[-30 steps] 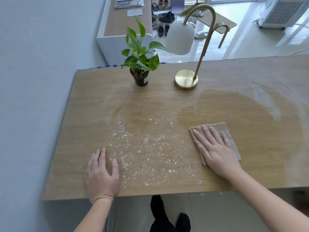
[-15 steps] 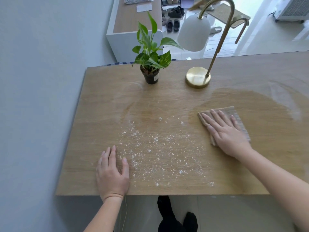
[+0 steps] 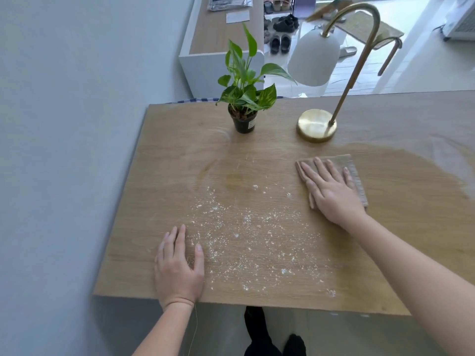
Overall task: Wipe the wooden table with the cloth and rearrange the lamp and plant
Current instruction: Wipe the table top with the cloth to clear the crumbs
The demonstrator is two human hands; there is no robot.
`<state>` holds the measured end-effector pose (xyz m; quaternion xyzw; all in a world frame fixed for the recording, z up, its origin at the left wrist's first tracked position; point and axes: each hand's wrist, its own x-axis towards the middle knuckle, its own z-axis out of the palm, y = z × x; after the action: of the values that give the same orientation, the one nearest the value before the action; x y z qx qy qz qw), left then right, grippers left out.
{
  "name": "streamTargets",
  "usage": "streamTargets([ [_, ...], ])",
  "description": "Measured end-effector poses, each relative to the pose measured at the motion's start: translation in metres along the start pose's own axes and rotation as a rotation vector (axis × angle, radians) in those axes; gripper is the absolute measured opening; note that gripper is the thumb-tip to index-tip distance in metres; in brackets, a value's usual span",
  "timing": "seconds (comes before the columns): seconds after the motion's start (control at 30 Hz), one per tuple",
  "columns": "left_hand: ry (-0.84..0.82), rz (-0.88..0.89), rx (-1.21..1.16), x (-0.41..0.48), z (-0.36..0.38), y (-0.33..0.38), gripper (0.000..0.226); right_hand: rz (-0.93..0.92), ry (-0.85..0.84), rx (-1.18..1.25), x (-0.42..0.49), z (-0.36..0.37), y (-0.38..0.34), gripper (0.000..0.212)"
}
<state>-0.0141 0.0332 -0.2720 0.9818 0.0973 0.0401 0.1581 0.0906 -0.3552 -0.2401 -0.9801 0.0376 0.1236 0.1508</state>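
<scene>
Right hand (image 3: pixel 331 194) flat, fingers straight, pressing cloth (image 3: pixel 356 173) on table (image 3: pixel 164 160), left hand (image 3: pixel 178 265) flat on wood, white crumbs (image 3: pixel 246 237) between, plant (image 3: pixel 244 98) and lamp (image 3: pixel 317 124) behind

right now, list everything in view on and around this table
wooden table: one, light brown, fills the view
cloth: one, beige, flat under the right hand
crumbs: many, white, scattered between the hands
plant: one, green in a black pot, far edge, left of the lamp
lamp: one, brass with a white shade, far edge
cabinet: one, white, behind the table
shoes: several, dark, on the floor beyond
left hand: flat on the near edge
right hand: flat, pressing the cloth
</scene>
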Motion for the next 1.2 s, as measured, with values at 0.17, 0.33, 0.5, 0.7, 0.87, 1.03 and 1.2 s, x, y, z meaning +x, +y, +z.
streamTargets([
  [0.17, 0.013, 0.002, -0.014, 0.001, 0.000, -0.001, 0.065, 0.172, 0.037, 0.012, -0.012, -0.018, 0.057, 0.054],
  [0.33, 0.017, 0.001, -0.015, 0.001, 0.000, -0.002, 0.066, 0.391, 0.075, 0.079, 0.041, -0.012, 0.005, 0.056],
  [0.5, 0.017, -0.006, -0.013, 0.000, 0.000, -0.001, 0.065, -0.042, 0.000, 0.002, 0.006, 0.010, -0.031, 0.053],
  [0.7, 0.015, 0.002, -0.016, 0.001, 0.000, 0.000, 0.065, 0.043, 0.034, -0.030, -0.036, -0.003, 0.037, 0.052],
  [0.87, 0.019, -0.005, -0.012, 0.001, -0.001, -0.001, 0.064, 0.316, 0.062, 0.036, 0.020, 0.004, -0.008, 0.056],
  [1.03, 0.016, -0.008, -0.010, 0.000, -0.002, 0.000, 0.065, -0.084, -0.021, -0.024, -0.021, 0.019, -0.026, 0.052],
  [1.2, 0.017, -0.004, -0.021, 0.000, -0.002, -0.001, 0.065, -0.043, -0.036, -0.051, -0.076, -0.001, 0.055, 0.054],
])
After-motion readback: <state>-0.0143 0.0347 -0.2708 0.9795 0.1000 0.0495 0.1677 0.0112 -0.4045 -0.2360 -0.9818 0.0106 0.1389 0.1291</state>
